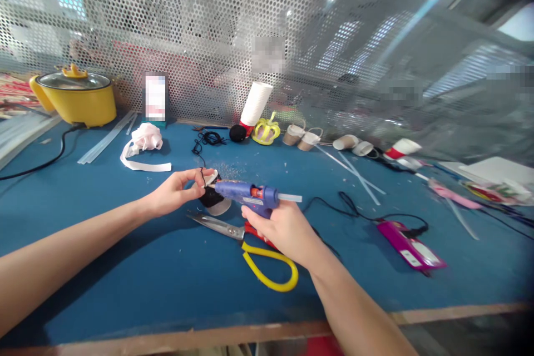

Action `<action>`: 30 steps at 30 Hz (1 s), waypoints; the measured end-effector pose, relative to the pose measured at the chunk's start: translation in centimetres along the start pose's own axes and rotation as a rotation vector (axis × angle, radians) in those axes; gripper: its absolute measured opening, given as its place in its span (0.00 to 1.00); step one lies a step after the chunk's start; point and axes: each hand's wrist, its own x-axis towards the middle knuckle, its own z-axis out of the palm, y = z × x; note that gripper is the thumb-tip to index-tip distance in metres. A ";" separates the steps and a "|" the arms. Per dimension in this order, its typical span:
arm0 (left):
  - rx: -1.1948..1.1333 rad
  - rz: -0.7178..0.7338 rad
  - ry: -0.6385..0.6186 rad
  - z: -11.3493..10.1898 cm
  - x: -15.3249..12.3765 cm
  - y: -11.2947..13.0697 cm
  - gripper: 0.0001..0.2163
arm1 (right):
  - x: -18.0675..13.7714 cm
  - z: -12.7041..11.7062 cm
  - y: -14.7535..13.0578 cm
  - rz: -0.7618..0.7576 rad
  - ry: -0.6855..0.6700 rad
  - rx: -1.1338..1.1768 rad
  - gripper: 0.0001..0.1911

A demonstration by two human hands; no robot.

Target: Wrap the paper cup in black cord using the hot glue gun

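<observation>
Near the middle of the table, my left hand (183, 192) has its fingers closed at the edge of a small paper cup (213, 197) partly wrapped in black cord. A strand of the cord (202, 175) passes over its fingertips. My right hand (279, 228) grips a blue hot glue gun (246, 193), its nozzle pointing left at the cup's pale edge. A clear glue stick (291, 198) sticks out of the gun's back. Beneath lie scissors (219, 226) with red and yellow handles, partly covered by my right hand.
Behind are a cord coil (212, 138), stacked paper cups (256, 103), a yellow woven basket (266, 130) and small cup baskets (309, 139). White ribbon (146, 142) and a yellow electric pot (79, 100) stand left. A purple power strip (411, 247) lies right, near black cables.
</observation>
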 end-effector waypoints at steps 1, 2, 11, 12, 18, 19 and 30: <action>0.002 0.005 -0.006 0.0 0.0 0.0 0.08 | 0.0 0.0 -0.1 -0.003 0.001 -0.001 0.07; 0.004 0.009 -0.010 0.0 0.0 0.0 0.07 | 0.0 0.0 -0.1 0.000 -0.002 0.004 0.07; 0.013 0.010 -0.022 -0.1 -0.1 -0.1 0.07 | 0.3 -0.4 0.2 0.095 -0.029 0.103 0.09; 0.011 0.011 -0.027 -0.1 -0.1 -0.1 0.07 | 0.4 -0.4 0.3 0.106 -0.021 0.105 0.09; 0.004 0.012 -0.028 -0.1 0.0 -0.2 0.08 | 0.8 -0.3 0.5 0.156 -0.013 0.132 0.10; 0.007 0.012 -0.029 -0.1 0.0 -0.2 0.08 | 0.9 -0.3 0.4 0.152 -0.005 0.125 0.10; 0.028 0.011 -0.037 -0.1 -0.1 -0.2 0.07 | 0.8 -0.4 0.6 0.120 -0.012 0.085 0.10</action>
